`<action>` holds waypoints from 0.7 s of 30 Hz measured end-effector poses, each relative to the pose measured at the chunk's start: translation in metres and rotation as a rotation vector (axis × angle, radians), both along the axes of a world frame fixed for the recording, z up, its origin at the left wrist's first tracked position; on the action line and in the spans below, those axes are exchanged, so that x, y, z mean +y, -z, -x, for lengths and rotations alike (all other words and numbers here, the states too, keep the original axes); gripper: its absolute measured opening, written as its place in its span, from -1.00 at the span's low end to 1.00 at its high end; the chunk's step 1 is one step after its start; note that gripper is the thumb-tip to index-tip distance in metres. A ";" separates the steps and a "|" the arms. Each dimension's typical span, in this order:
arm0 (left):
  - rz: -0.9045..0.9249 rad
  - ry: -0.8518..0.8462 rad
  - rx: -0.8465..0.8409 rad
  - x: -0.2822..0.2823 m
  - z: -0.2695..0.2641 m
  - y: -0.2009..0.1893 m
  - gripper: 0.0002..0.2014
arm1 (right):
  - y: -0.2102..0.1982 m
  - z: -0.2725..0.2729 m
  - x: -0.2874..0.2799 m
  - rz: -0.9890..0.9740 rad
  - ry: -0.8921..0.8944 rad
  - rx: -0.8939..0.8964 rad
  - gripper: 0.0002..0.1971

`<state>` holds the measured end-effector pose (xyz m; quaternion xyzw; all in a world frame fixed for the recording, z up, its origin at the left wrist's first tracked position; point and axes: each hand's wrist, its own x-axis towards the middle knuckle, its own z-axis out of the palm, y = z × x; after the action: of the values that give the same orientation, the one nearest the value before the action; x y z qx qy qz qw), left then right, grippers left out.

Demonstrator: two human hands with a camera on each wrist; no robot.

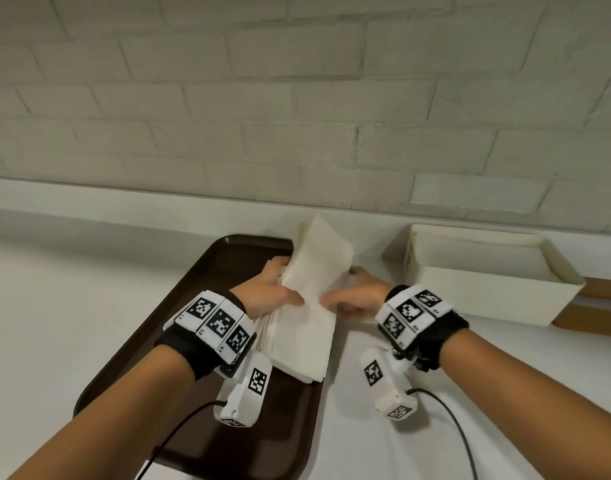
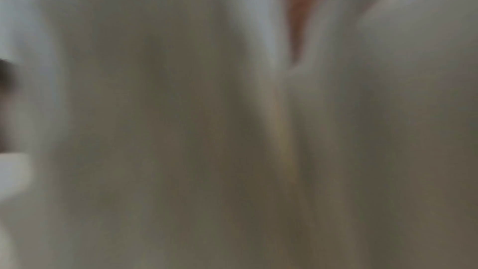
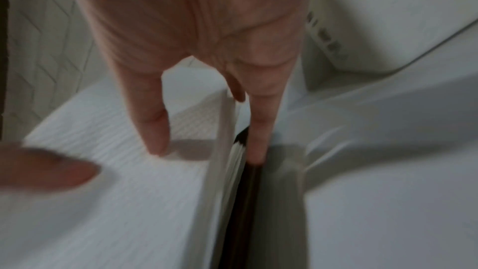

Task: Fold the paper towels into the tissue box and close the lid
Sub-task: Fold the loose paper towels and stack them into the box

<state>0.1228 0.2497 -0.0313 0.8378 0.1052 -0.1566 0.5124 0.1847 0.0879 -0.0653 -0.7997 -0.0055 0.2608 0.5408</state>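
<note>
A thick stack of white, textured paper towels [image 1: 298,327] is lying on a dark brown rectangular plastic tray [image 1: 207,292], along the tray's right edge, and the tray is sitting on a white countertop [image 1: 72,306]. The far half of the stack is standing lifted and bent up off the tray, while the near half is lying flat.

The left hand [image 1: 269,292] is gripping the stack from the tray's middle side, with its thumb lying across the top sheet and its fingers reaching round the lifted part. The left wrist view is showing only blurred white paper pressed close to the lens, with a sliver of skin near the top.

The right hand [image 1: 357,297] is holding the stack's opposite side, at the tray's right rim. In the right wrist view its thumb [image 3: 152,118] is pressing down on the top sheet and one finger [image 3: 261,122] is running straight down along the stack's edge, beside the dark rim of the tray; how the remaining fingers are lying I cannot tell.

To the right of the tray, well apart from it, a cream rectangular tissue box [image 1: 484,282] is sitting open-topped on the countertop, with a light wooden piece [image 1: 601,289] showing behind its far right corner. A wall of white painted bricks [image 1: 297,98] is rising behind the tray.
</note>
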 end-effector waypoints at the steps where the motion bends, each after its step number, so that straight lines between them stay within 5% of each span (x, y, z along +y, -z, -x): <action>1: -0.016 0.068 -0.024 -0.006 0.006 -0.006 -0.30 | -0.007 0.002 -0.013 -0.007 0.009 -0.094 -0.13; 3: -0.080 0.210 -0.055 -0.019 0.017 -0.018 -0.36 | -0.018 0.005 -0.043 0.007 0.019 -0.223 0.25; 4: -0.117 0.284 -0.063 -0.028 0.022 -0.023 -0.38 | -0.022 0.008 -0.060 0.008 0.013 -0.252 0.29; 6: -0.255 0.439 -0.096 -0.051 0.029 -0.030 -0.36 | -0.031 0.021 -0.094 0.032 -0.072 -0.266 0.21; 11: -0.525 0.718 -0.245 -0.123 0.033 -0.034 -0.36 | -0.039 0.061 -0.179 -0.003 -0.209 -0.179 -0.52; 21: -0.559 0.860 -0.482 -0.249 0.039 -0.009 -0.41 | -0.011 0.114 -0.312 -0.057 0.224 -0.215 -0.49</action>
<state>0.0841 0.0006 -0.0224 0.9210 -0.3283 -0.1217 0.1706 0.0704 -0.2245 -0.0545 -0.8030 0.0184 0.1114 0.5852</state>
